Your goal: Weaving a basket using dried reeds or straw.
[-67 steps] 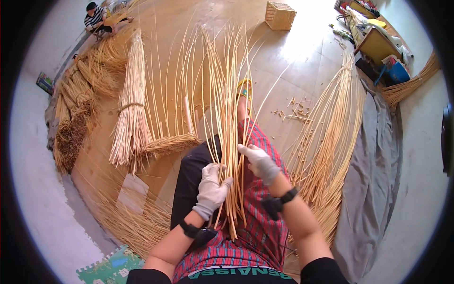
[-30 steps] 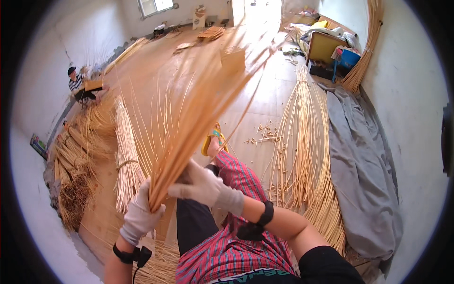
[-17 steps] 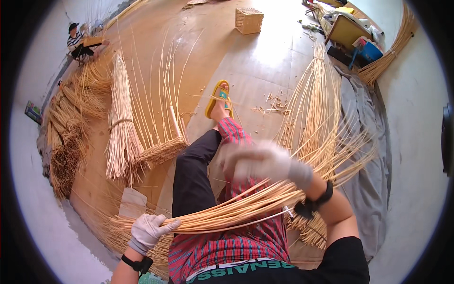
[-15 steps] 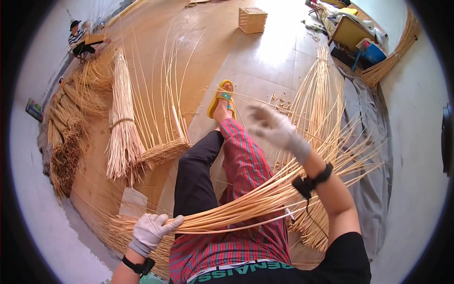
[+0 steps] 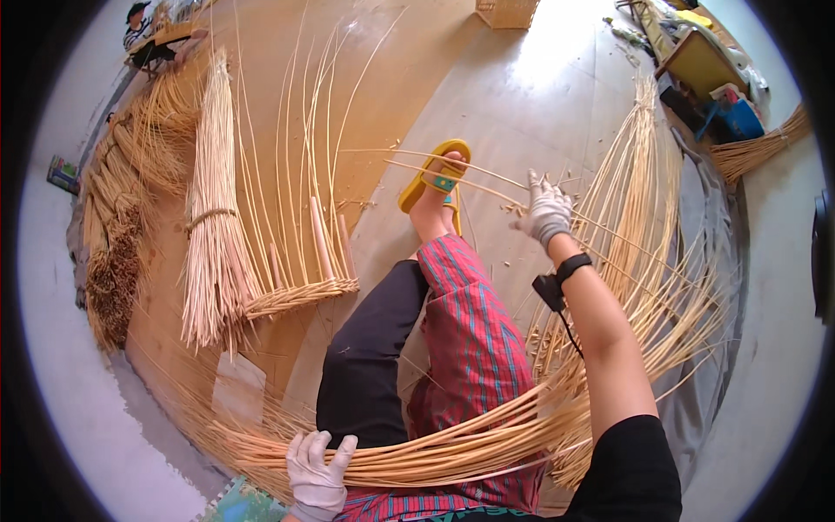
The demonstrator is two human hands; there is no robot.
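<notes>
My left hand (image 5: 317,474), in a pale work glove, is wrapped round the near end of a thick bundle of tan wicker rods (image 5: 435,457). The bundle lies across my lap and fans out to the right. Out ahead at the right, my gloved right hand (image 5: 546,211) is closed on a couple of thin wicker rods (image 5: 461,180). Their tips reach left over my yellow sandal (image 5: 423,187), while the other ends run back past my wrist. Exactly how the fingers grip them is partly hidden.
Left of my legs sits a part-woven wicker base (image 5: 304,298) with tall upright rods, beside a tied pale bundle (image 5: 213,209). Darker bundles (image 5: 113,235) line the left wall. Another sheaf (image 5: 639,143) stands right. A woven basket (image 5: 507,12) and a seated person (image 5: 139,35) are farther off.
My right hand has moved from an open, blurred pose over the rods to closing on thin rods. My left hand and the lap bundle sit lower in the picture as the view shifts.
</notes>
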